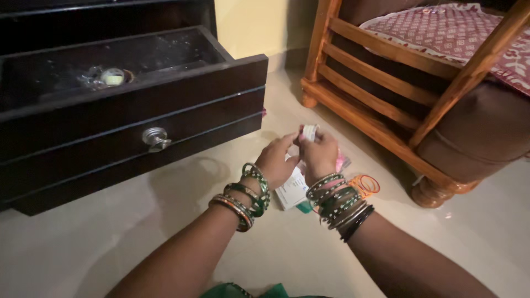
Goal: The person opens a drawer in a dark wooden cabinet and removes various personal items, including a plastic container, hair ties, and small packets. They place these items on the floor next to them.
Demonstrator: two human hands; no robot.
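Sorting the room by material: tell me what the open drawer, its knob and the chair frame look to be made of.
Open drawer: dark wood or laminate, glossy, with grooved lines on the front. Knob: looks like silvery metal, with a bright glint. Chair frame: orange-brown varnished wood, with turned feet.

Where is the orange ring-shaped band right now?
In the head view the orange band lies on the pale floor just right of the right hand's bangled wrist, in front of the wooden chair frame.
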